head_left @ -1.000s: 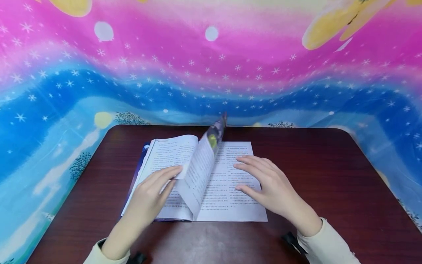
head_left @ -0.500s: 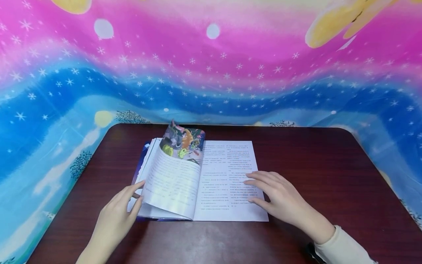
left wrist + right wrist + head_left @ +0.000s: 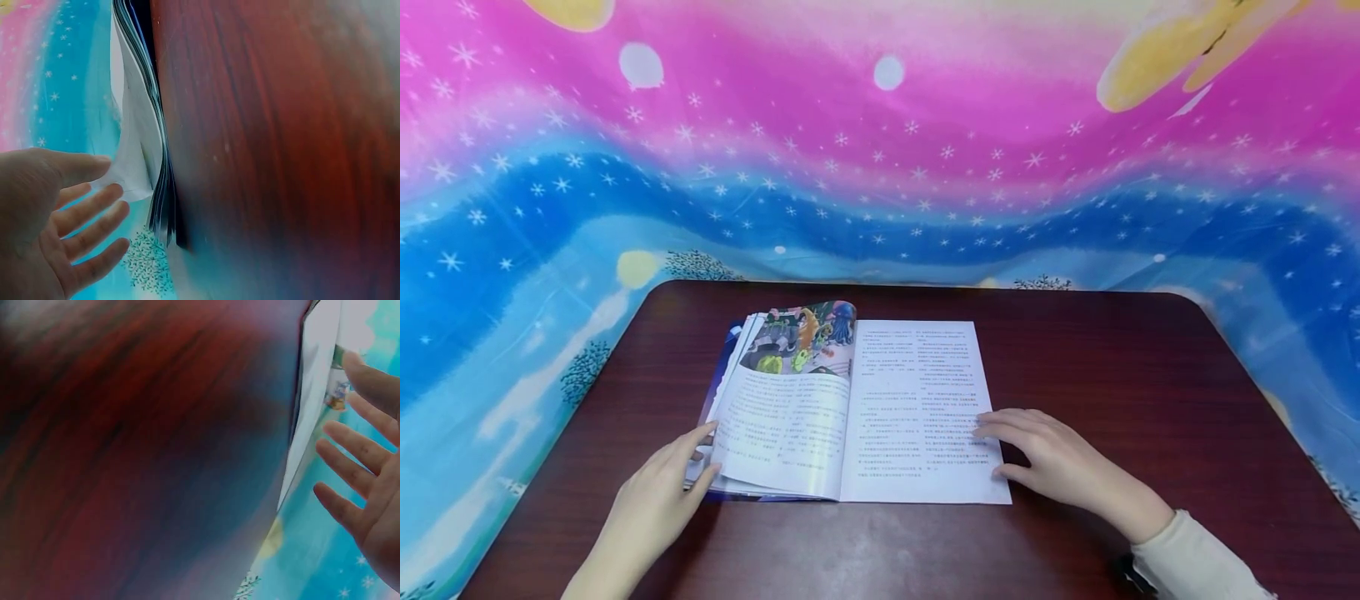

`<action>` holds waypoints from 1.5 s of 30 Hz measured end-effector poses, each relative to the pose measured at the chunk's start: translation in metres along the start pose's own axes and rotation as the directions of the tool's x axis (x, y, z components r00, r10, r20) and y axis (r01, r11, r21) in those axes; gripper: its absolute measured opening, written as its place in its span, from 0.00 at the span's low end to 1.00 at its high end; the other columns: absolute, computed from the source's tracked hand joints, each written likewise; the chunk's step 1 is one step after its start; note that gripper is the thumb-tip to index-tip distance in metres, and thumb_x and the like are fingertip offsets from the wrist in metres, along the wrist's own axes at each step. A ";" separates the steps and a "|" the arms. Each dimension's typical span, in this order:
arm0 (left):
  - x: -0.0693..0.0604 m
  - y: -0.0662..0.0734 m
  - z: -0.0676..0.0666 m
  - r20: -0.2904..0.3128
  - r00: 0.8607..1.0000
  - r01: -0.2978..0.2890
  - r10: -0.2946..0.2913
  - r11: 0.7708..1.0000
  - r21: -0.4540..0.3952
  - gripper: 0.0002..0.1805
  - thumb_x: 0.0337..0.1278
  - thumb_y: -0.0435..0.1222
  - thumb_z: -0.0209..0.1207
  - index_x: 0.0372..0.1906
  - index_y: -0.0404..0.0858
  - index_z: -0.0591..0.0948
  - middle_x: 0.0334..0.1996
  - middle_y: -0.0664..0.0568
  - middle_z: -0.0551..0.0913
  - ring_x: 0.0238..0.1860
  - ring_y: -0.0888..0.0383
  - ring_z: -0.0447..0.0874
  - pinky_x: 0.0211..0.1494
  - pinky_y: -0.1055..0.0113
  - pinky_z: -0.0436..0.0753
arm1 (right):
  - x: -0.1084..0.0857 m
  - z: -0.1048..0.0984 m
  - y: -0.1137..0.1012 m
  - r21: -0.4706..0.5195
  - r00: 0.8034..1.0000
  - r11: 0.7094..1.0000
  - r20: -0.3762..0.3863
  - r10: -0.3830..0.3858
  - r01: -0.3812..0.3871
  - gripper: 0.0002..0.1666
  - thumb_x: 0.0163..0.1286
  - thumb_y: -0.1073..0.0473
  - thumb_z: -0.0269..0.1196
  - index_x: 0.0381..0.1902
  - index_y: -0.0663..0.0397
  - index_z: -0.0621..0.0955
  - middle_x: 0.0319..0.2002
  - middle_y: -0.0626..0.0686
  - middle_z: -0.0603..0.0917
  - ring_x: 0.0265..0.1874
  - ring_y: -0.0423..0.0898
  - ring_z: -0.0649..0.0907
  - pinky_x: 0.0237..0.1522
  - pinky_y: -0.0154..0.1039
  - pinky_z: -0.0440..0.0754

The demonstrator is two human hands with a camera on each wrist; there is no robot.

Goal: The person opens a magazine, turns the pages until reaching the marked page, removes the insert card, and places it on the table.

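An open magazine (image 3: pixel 917 417) lies on the table, its right page full of small print. On its left side a page (image 3: pixel 782 425) with a colourful cartoon picture at the top bows upward along the spine. My left hand (image 3: pixel 658 483) is at the left edge of that page, fingers apart and loosely bent; in the left wrist view the hand (image 3: pixel 69 219) has its thumb and fingertips beside the lifted white sheet (image 3: pixel 134 137). Over the right page's outer edge hovers my right hand (image 3: pixel 1060 458), and the right wrist view shows that hand (image 3: pixel 369 469) with fingers spread, holding nothing.
The dark reddish-brown table (image 3: pixel 1112 375) has rounded far corners. Behind and beside it hangs a pink and blue cloth (image 3: pixel 820 167) with snowflakes. A blue cover edge (image 3: pixel 730 342) shows beneath the magazine's left pages.
The page by my left hand has swung from upright over to the left side and settled lower. My left hand has moved left and down; my right hand has drawn back to the right.
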State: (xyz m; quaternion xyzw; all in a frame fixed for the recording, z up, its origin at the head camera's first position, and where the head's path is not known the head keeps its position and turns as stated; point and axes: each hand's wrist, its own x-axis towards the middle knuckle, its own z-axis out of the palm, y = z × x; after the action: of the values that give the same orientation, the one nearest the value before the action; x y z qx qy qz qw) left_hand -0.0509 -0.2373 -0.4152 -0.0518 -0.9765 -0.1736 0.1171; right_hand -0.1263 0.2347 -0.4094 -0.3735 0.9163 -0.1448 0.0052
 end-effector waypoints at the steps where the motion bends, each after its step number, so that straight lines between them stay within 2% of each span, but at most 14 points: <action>1: 0.000 -0.001 0.000 0.029 0.999 0.017 -0.017 1.000 0.001 0.30 0.52 0.33 0.71 0.61 0.34 0.76 0.48 0.37 0.83 0.46 0.41 0.83 0.42 0.40 0.80 | -0.001 0.001 0.001 0.006 1.000 1.000 0.014 0.009 -0.010 0.29 0.54 0.55 0.77 0.55 0.48 0.83 0.60 0.52 0.80 0.59 0.52 0.79 0.59 0.55 0.75; 4: 0.001 -0.003 0.000 0.101 0.993 0.054 -0.055 0.998 0.012 0.28 0.53 0.34 0.71 0.60 0.33 0.77 0.51 0.37 0.82 0.50 0.39 0.82 0.46 0.39 0.79 | -0.002 0.003 0.002 0.010 0.997 0.999 0.064 0.039 -0.040 0.31 0.53 0.56 0.78 0.56 0.49 0.83 0.62 0.53 0.79 0.61 0.54 0.77 0.60 0.57 0.74; 9: 0.002 -0.007 0.003 0.160 0.986 0.042 -0.049 0.998 0.051 0.27 0.52 0.37 0.72 0.58 0.32 0.79 0.53 0.37 0.81 0.54 0.38 0.79 0.50 0.39 0.78 | -0.002 0.004 0.002 0.020 0.989 0.996 0.125 0.084 -0.087 0.34 0.52 0.57 0.78 0.58 0.52 0.82 0.65 0.55 0.76 0.64 0.58 0.74 0.62 0.60 0.72; 15: 0.003 -0.011 0.005 0.184 0.982 0.026 -0.041 0.996 0.081 0.28 0.50 0.38 0.73 0.57 0.31 0.80 0.54 0.37 0.80 0.55 0.37 0.78 0.51 0.39 0.78 | 0.001 0.004 0.004 0.016 0.989 0.996 0.123 0.082 -0.085 0.33 0.52 0.57 0.78 0.57 0.53 0.83 0.65 0.57 0.76 0.63 0.59 0.75 0.61 0.61 0.71; 23: 0.005 -0.009 0.003 0.169 0.986 -0.015 -0.003 0.994 0.109 0.31 0.46 0.38 0.75 0.57 0.31 0.80 0.56 0.36 0.79 0.57 0.37 0.76 0.55 0.39 0.76 | 0.012 0.002 0.000 -0.028 0.997 0.998 0.057 0.058 -0.056 0.26 0.54 0.53 0.78 0.52 0.50 0.85 0.60 0.55 0.80 0.61 0.56 0.77 0.61 0.59 0.72; 28: 0.010 0.010 0.003 0.142 0.989 -0.050 0.041 0.997 0.063 0.26 0.50 0.39 0.73 0.56 0.36 0.82 0.55 0.41 0.82 0.56 0.41 0.79 0.55 0.42 0.78 | 0.023 -0.005 -0.004 -0.047 0.999 0.999 -0.038 0.007 -0.008 0.24 0.54 0.51 0.77 0.49 0.51 0.86 0.58 0.55 0.81 0.59 0.54 0.78 0.60 0.57 0.74; 32: 0.017 0.035 0.006 0.076 0.985 -0.154 0.153 0.988 0.004 0.22 0.51 0.40 0.73 0.53 0.41 0.84 0.52 0.48 0.84 0.53 0.49 0.82 0.53 0.48 0.81 | 0.036 -0.013 -0.012 -0.040 0.994 0.999 -0.113 -0.013 0.009 0.24 0.54 0.49 0.77 0.48 0.50 0.86 0.58 0.53 0.81 0.59 0.53 0.78 0.61 0.56 0.73; 34: 0.021 0.048 0.008 0.029 0.972 -0.231 0.232 0.972 -0.034 0.21 0.51 0.40 0.73 0.52 0.43 0.85 0.50 0.52 0.85 0.52 0.52 0.83 0.53 0.51 0.82 | 0.042 -0.017 -0.018 -0.035 0.989 0.999 -0.144 -0.023 0.018 0.25 0.55 0.48 0.77 0.49 0.50 0.86 0.58 0.52 0.81 0.60 0.53 0.77 0.62 0.55 0.72; 36: 0.026 0.061 0.009 -0.020 0.950 -0.311 0.310 0.948 -0.066 0.20 0.51 0.41 0.73 0.51 0.45 0.84 0.50 0.55 0.85 0.51 0.55 0.83 0.53 0.54 0.82 | 0.049 -0.021 -0.023 -0.028 0.984 0.999 -0.177 -0.036 0.031 0.24 0.56 0.47 0.76 0.49 0.49 0.85 0.59 0.51 0.81 0.61 0.52 0.76 0.63 0.54 0.71; 40: 0.036 0.088 0.007 -0.110 0.887 -0.460 0.449 0.879 -0.127 0.20 0.53 0.40 0.71 0.53 0.45 0.83 0.51 0.58 0.84 0.53 0.58 0.82 0.55 0.57 0.81 | 0.060 -0.028 -0.036 -0.010 0.966 0.997 -0.250 -0.071 0.071 0.23 0.57 0.45 0.75 0.47 0.47 0.85 0.59 0.49 0.81 0.63 0.51 0.75 0.65 0.52 0.69; 43: 0.042 0.107 0.004 -0.151 0.839 -0.543 0.523 0.826 -0.153 0.21 0.54 0.39 0.70 0.55 0.45 0.82 0.53 0.58 0.82 0.54 0.59 0.81 0.55 0.58 0.81 | 0.066 -0.032 -0.044 -0.002 0.951 0.995 -0.294 -0.096 0.100 0.22 0.57 0.44 0.74 0.46 0.46 0.85 0.58 0.49 0.81 0.63 0.50 0.75 0.66 0.51 0.68; 45: 0.045 0.118 0.003 -0.167 0.813 -0.581 0.558 0.797 -0.165 0.23 0.54 0.39 0.70 0.57 0.45 0.81 0.55 0.58 0.82 0.54 0.58 0.81 0.55 0.58 0.81 | 0.070 -0.034 -0.050 -0.002 0.941 0.993 -0.319 -0.115 0.121 0.21 0.57 0.44 0.74 0.45 0.47 0.85 0.58 0.49 0.81 0.63 0.50 0.75 0.66 0.51 0.68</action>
State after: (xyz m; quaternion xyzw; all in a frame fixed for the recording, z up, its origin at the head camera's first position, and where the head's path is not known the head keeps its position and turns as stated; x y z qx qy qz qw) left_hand -0.0784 -0.1236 -0.3679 -0.3455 -0.8838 -0.2343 0.2112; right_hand -0.1468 0.1619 -0.3563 -0.3994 0.8797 -0.2114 -0.1480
